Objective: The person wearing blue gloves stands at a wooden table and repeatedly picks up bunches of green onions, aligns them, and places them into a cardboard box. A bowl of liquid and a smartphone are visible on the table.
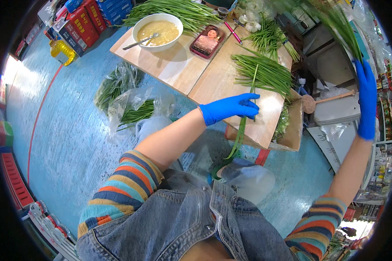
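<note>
In a blue glove, my left hand (232, 107) is over the front edge of the wooden table (212, 78), its fingers closed on a few long green stalks (240, 135) that hang past the edge. My right hand (367, 98), gloved too, is raised at the far right, gripping a bunch of long green stalks (343, 27), blurred at the top. A pile of green stalks (264, 73) lies on the table just beyond my left hand. Behind it are a smaller tied bunch (289, 49) and a loose one (264, 37). More long stalks (173, 13) cover the back of the table.
A white bowl (158, 47) of yellowish food with a spoon, a phone (206, 42) and a pink pen (233, 32) lie on the table. Plastic bags of greens (117, 84) are on the blue floor at left. A cardboard box (290, 127) stands under the table's right side.
</note>
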Demonstrator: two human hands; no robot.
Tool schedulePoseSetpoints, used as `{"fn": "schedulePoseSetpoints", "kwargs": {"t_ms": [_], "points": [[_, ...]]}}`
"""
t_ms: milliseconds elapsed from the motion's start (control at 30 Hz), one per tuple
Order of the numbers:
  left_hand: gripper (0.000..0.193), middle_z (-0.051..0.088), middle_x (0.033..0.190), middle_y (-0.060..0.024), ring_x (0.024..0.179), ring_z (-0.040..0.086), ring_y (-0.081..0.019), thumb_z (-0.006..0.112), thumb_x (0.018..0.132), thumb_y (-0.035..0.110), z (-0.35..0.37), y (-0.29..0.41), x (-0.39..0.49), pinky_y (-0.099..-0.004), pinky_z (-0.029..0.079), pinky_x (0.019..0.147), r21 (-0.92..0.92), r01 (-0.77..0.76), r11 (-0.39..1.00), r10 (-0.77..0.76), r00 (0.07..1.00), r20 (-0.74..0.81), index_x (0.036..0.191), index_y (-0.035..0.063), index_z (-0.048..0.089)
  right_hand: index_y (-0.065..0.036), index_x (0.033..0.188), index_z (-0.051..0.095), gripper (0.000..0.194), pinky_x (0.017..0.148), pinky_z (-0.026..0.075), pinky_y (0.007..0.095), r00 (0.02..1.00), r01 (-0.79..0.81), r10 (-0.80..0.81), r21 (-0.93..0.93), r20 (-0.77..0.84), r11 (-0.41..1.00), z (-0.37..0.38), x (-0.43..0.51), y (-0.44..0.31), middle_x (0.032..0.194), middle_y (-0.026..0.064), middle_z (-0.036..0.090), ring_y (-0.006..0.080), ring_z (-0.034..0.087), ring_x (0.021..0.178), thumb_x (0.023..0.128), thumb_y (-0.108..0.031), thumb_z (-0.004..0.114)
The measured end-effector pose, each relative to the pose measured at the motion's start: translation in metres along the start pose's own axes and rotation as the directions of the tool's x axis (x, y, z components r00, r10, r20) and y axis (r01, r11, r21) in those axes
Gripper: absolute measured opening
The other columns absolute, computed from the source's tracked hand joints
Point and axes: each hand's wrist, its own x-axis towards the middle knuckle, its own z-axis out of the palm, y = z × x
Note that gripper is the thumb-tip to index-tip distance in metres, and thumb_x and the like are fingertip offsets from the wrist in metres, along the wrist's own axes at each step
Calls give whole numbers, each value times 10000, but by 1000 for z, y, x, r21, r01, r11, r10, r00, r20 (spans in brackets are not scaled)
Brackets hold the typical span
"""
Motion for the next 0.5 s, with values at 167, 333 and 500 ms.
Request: {"fn": "schedulePoseSetpoints", "kwargs": {"t_ms": [167,333,500], "points": [[604,541,1140,-110,970,560,-172,577,869,173,-10,-16,10,-310,423,887,-95,83,992,-80,996,37,1378,55,275,-33,1198,538,508,891,400,361,990,-128,141,565,21,815,148,115,-70,1138,181,579,259,547,1044,864,-415,523],[516,572,1091,-92,988,541,-158,587,860,217,-13,-33,20,-304,425,890,94,21,995,-30,995,92,1308,45,395,-20,839,594,232,574,424,344,932,-324,329,750,150,577,315,163,-198,692,125,563,184,510,613,841,-247,546],[428,607,1108,-109,986,554,-178,602,806,170,-15,-45,11,-349,435,865,108,-249,963,244,968,58,1199,23,519,-69,903,617,383,683,457,487,995,-87,103,517,-1,852,411,182,-280,902,199,616,394,581,820,824,-434,533]]}}
